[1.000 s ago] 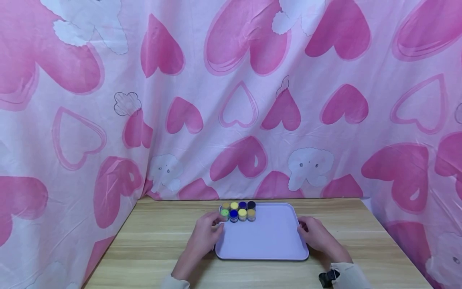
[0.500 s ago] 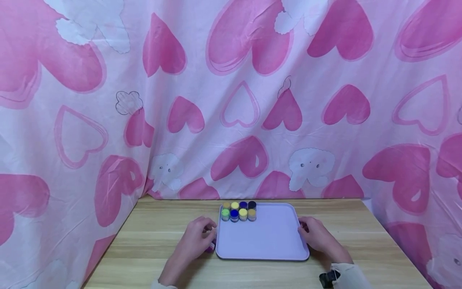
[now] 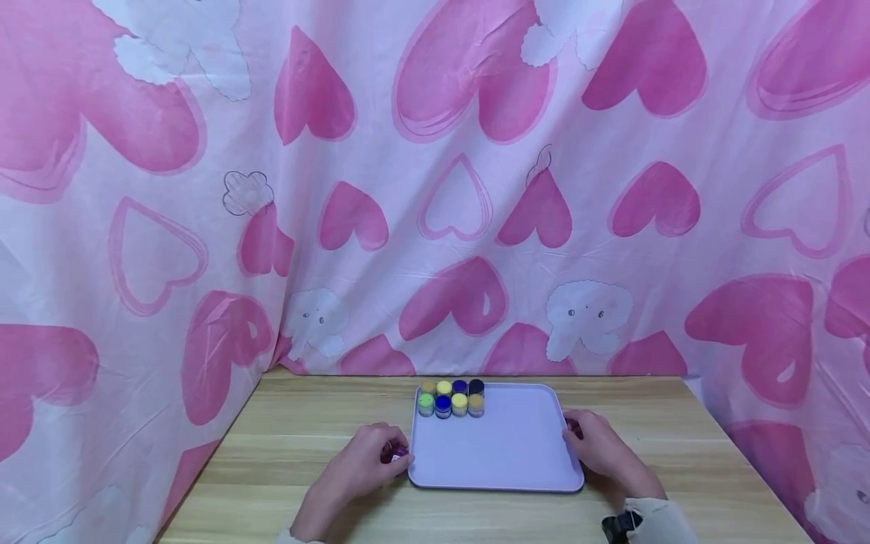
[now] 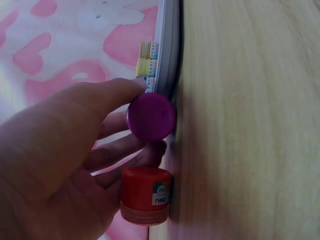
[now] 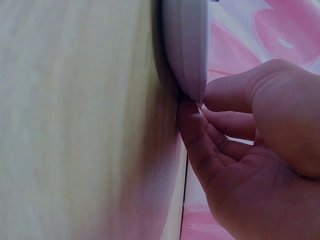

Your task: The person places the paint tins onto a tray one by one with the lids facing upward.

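My left hand (image 3: 370, 459) is at the left side of a pale lilac tray (image 3: 496, 453), holding a small jar with a purple lid (image 4: 151, 117) between thumb and fingers. The round purple end faces the camera in the left wrist view, close against the tray's side. Beside the fingertips, a red jar (image 4: 146, 195) with a label lies on its side; the hand hides it in the head view. My right hand (image 3: 598, 444) pinches the tray's right edge, thumb at the rim and a fingertip underneath, as the right wrist view shows.
Several small jars stand in two rows at the tray's back left corner, among them a green jar (image 3: 426, 405), a blue jar (image 3: 443, 406) and a black-topped jar (image 3: 476, 387). The wooden table (image 3: 285, 438) meets a pink heart-print curtain (image 3: 448, 189) behind.
My left hand has left the green jar in the tray, drawn back over the left rim and come down to the purple-lidded jar beside the tray. The right hand stays at its edge.
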### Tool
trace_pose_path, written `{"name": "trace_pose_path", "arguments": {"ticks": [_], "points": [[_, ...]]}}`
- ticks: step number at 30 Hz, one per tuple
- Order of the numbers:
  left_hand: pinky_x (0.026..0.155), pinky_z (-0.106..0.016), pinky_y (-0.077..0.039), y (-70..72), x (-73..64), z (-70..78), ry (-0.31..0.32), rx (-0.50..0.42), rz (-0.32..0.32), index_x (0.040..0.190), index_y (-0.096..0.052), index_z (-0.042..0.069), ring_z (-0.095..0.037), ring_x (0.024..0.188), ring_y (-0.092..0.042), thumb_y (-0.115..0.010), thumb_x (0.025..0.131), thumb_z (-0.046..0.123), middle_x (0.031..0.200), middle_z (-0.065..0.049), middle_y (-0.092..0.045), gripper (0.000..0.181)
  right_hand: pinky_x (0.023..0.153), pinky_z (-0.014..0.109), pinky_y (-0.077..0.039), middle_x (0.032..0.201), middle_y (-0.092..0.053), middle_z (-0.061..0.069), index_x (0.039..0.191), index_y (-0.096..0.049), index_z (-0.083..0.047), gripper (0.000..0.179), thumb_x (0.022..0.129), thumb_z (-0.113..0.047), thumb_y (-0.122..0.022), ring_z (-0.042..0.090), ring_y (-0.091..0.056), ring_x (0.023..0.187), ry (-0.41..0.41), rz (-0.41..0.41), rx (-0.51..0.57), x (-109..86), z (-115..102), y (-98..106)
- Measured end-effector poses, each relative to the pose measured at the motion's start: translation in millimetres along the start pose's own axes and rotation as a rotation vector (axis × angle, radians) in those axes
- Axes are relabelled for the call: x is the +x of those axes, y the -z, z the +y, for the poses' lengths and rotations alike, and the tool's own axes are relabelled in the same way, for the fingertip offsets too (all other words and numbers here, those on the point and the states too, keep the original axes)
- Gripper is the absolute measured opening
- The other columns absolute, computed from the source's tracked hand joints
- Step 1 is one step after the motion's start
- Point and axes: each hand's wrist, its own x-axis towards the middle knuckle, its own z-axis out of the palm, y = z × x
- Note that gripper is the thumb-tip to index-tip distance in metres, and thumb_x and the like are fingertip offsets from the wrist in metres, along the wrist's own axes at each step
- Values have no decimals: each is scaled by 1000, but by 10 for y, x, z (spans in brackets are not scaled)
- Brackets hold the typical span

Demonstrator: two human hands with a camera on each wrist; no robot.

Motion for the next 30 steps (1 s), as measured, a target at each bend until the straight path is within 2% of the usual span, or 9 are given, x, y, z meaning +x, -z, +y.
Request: {"name": "trace_pose_path", "arguments": {"ticks": [4, 12, 17, 24, 30], "points": [[73, -23, -59, -3, 5, -5, -13, -19, 4, 101, -80, 13, -7, 83, -64, -83, 95, 19, 91, 7, -71, 10, 89, 43, -66, 111, -74, 8, 145, -60, 8, 43, 105, -6, -65, 18, -63, 93, 1, 3, 7, -10, 3, -5], [71, -21, -58, 17, 37, -15, 11, -41, 4, 104, -80, 12, -5, 81, -63, -81, 95, 16, 91, 9, -70, 10, 89, 41, -66, 113, -74, 9, 146, -59, 9, 44, 106, -7, -66, 18, -63, 94, 7, 8, 7, -9, 3, -7], [76, -21, -61, 44, 54, 9, 31, -63, 8, 108, -79, 11, -3, 85, -66, -80, 95, 17, 95, 7, -72, 14, 89, 41, -65, 113, -74, 9, 147, -58, 9, 44, 106, -7, -65, 18, -62, 94, 10, 8, 9, -10, -4, -1], [83, -25, -65, 47, 83, 61, 48, -83, 46, 113, -78, 10, -8, 95, -72, -80, 96, 15, 106, 1, -72, 17, 88, 42, -65, 112, -74, 9, 146, -59, 10, 44, 106, -6, -65, 18, -62, 94, 19, 15, 2, -18, -9, 1], [87, -24, -65, 24, 136, 93, 26, -39, 91, 114, -78, 11, -10, 98, -72, -80, 95, 11, 109, 1, -71, 19, 88, 42, -65, 112, -74, 9, 146, -59, 9, 43, 106, -6, -65, 18, -62, 93, 19, 17, 0, -21, -11, 2]]}}
